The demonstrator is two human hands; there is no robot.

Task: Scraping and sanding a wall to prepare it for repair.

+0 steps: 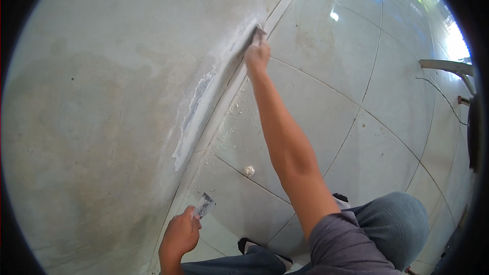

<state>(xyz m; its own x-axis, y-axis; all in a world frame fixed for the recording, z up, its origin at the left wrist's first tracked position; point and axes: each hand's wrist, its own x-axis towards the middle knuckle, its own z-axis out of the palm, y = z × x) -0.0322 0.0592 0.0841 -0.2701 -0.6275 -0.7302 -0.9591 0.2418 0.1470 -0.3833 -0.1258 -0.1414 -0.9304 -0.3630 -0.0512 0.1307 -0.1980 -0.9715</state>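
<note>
White-smeared flat grey metal scraper (206, 205) gripped in the left hand (182, 231), near the wall-side edge of the pale tiled floor (321, 97); probably light, stiff, best held behind the blade. Closed in the right hand (257, 57), against the grey plastered wall (102, 97): blurred flat tool (259, 33).

1. The floor (326, 91) is covered with large, pale, glossy tiles, parted by dark joints.
2. One tile is marked by a faint brownish stain (318, 43); bright reflections (333, 15) are cast near it.
3. At the right, a pale bar (444, 65) is seen above a dark object (474, 132).
4. Toward that object, a thin dark wire (444, 97) is stretched in a curve.
</note>
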